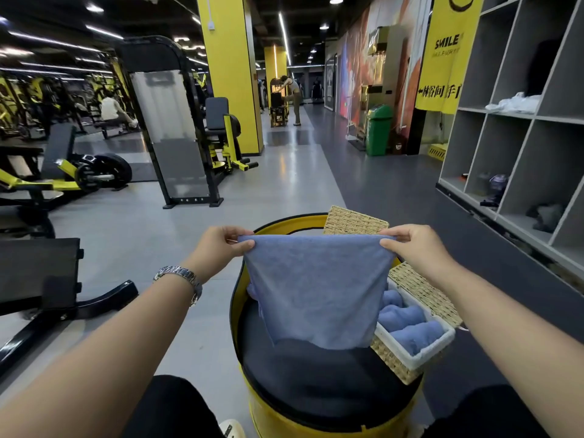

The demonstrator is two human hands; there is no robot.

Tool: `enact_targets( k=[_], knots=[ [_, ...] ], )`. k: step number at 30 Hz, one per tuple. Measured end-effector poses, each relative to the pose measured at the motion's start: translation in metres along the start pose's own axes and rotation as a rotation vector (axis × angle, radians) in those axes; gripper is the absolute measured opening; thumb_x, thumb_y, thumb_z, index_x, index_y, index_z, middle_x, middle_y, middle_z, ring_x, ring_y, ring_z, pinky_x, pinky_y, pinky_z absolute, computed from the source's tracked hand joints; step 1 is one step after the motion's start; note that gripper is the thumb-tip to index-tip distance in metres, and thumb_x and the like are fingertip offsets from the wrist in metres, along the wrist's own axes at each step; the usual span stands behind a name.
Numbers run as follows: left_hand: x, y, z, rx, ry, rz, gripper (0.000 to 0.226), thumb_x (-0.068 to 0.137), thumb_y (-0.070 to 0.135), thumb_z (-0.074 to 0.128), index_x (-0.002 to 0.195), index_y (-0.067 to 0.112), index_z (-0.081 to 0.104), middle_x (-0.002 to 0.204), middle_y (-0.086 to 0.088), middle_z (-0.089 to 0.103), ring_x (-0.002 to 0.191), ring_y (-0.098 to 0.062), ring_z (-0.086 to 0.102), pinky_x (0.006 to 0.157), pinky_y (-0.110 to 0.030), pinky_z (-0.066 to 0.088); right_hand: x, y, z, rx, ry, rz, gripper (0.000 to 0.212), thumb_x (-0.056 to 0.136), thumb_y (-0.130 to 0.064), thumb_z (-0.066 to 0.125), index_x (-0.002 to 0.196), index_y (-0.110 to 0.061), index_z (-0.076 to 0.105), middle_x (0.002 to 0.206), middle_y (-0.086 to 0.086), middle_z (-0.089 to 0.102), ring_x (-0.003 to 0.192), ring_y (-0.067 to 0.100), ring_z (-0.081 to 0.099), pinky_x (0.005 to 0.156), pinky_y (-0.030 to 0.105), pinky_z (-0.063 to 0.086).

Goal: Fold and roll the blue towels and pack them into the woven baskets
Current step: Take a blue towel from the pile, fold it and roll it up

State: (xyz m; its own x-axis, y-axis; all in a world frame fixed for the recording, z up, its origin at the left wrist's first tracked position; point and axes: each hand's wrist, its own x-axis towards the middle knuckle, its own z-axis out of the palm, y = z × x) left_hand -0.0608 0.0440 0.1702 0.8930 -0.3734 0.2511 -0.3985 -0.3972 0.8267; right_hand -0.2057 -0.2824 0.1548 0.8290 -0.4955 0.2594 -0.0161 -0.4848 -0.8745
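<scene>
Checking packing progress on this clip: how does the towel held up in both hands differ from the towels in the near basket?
The held towel hangs open as a flat sheet; the basket towels are rolled into bundles. The held towel is pinched at its top corners by the left hand and right hand above the round stool; the basket towels lie packed side by side in the woven basket. Both are the same blue cloth.

a yellow hanging banner [448, 55] in the upper right of the frame carries the word "smile" in black capitals, with a smaller line beneath it too blurred to read. near the banner's lower edge stands an arrow with black chinese characters, partly readable as "淋浴间". no other text is legible.
</scene>
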Motion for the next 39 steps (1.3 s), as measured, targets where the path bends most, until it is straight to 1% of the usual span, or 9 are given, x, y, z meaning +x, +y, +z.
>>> enact_targets(
  k=[4, 11, 16, 19, 22, 25, 28, 33, 39],
  knots=[
    [0.003, -0.004, 0.001, 0.042, 0.012, 0.003, 0.02, 0.085, 0.009, 0.068, 0.104, 0.011, 0.07, 0.093, -0.011, 0.069, 0.08, -0.017, 0.061, 0.064, -0.012, 0.051, 0.002, 0.006, -0.001, 0.039, 0.024, 0.006, 0.021, 0.084, -0.001, 0.064, 0.097, -0.016, 0.073, 0.092, 0.004, 0.071, 0.082, 0.016, 0.062, 0.072, 0.029, 0.048],
    [0.007, -0.01, 0.001, 0.207, 0.021, 0.025, 0.01, 0.088, 0.018, 0.065, 0.094, 0.015, 0.073, 0.09, -0.014, 0.071, 0.08, -0.022, 0.061, 0.068, -0.022, 0.048, 0.002, 0.007, -0.005, -0.009, -0.005, 0.011, 0.031, 0.077, -0.002, 0.073, 0.089, -0.03, 0.069, 0.084, 0.0, 0.069, 0.079, 0.017, 0.063, 0.072, 0.032, 0.053],
    [0.003, -0.006, -0.002, 0.301, -0.066, 0.051, 0.006, 0.09, 0.02, 0.063, 0.09, 0.02, 0.07, 0.074, 0.001, 0.066, 0.068, -0.014, 0.058, 0.061, -0.019, 0.045, -0.002, 0.005, -0.007, -0.177, -0.048, -0.026, 0.03, 0.078, -0.001, 0.07, 0.106, -0.012, 0.071, 0.089, 0.001, 0.069, 0.081, 0.016, 0.062, 0.078, 0.029, 0.051],
    [-0.003, -0.008, -0.005, 0.299, -0.185, 0.044, 0.013, 0.082, 0.021, 0.073, 0.091, 0.029, 0.068, 0.083, -0.003, 0.071, 0.074, -0.015, 0.061, 0.069, -0.022, 0.051, -0.007, 0.002, -0.007, -0.372, -0.017, -0.134, 0.019, 0.083, -0.005, 0.065, 0.097, -0.013, 0.074, 0.08, -0.002, 0.061, 0.078, 0.018, 0.057, 0.069, 0.027, 0.041],
    [-0.008, -0.012, -0.002, 0.344, -0.169, 0.038, 0.019, 0.082, 0.015, 0.072, 0.08, 0.032, 0.065, 0.082, -0.003, 0.07, 0.073, -0.016, 0.059, 0.064, -0.021, 0.047, -0.009, 0.006, -0.008, -0.471, 0.034, -0.192, 0.011, 0.085, -0.009, 0.064, 0.088, -0.011, 0.074, 0.085, 0.007, 0.055, 0.082, 0.024, 0.054, 0.07, 0.029, 0.036],
    [-0.013, -0.015, 0.0, 0.381, -0.117, 0.043, 0.014, 0.087, 0.015, 0.065, 0.077, 0.024, 0.067, 0.085, -0.006, 0.065, 0.072, -0.018, 0.056, 0.064, -0.026, 0.043, -0.016, 0.007, -0.008, -0.407, 0.053, -0.217, 0.009, 0.086, -0.008, 0.063, 0.09, -0.008, 0.071, 0.099, 0.007, 0.055, 0.092, 0.02, 0.052, 0.079, 0.027, 0.036],
    [-0.019, -0.017, -0.001, 0.412, -0.102, 0.077, 0.012, 0.09, 0.015, 0.062, 0.081, 0.018, 0.069, 0.096, -0.004, 0.059, 0.085, -0.02, 0.057, 0.079, -0.033, 0.045, -0.023, 0.005, -0.006, -0.333, -0.002, -0.168, 0.01, 0.088, -0.007, 0.06, 0.089, -0.01, 0.069, 0.092, 0.007, 0.067, 0.087, 0.023, 0.061, 0.068, 0.028, 0.043],
    [-0.037, -0.015, -0.011, 0.429, -0.092, 0.072, 0.022, 0.09, 0.025, 0.062, 0.072, 0.039, 0.062, 0.079, 0.009, 0.068, 0.08, -0.011, 0.063, 0.072, -0.03, 0.048, -0.041, 0.003, -0.014, -0.12, 0.007, -0.091, 0.01, 0.085, -0.005, 0.063, 0.092, -0.009, 0.069, 0.089, 0.004, 0.072, 0.085, 0.018, 0.068, 0.085, 0.041, 0.055],
    [-0.072, -0.012, -0.022, 0.428, -0.129, 0.088, 0.014, 0.086, 0.027, 0.067, 0.075, 0.037, 0.065, 0.076, 0.012, 0.07, 0.075, -0.002, 0.065, 0.073, -0.027, 0.052, -0.082, -0.005, -0.028, -0.141, -0.055, -0.139, 0.014, 0.086, -0.007, 0.064, 0.084, -0.02, 0.069, 0.079, -0.005, 0.072, 0.069, 0.003, 0.067, 0.064, 0.018, 0.05]
  ],
)
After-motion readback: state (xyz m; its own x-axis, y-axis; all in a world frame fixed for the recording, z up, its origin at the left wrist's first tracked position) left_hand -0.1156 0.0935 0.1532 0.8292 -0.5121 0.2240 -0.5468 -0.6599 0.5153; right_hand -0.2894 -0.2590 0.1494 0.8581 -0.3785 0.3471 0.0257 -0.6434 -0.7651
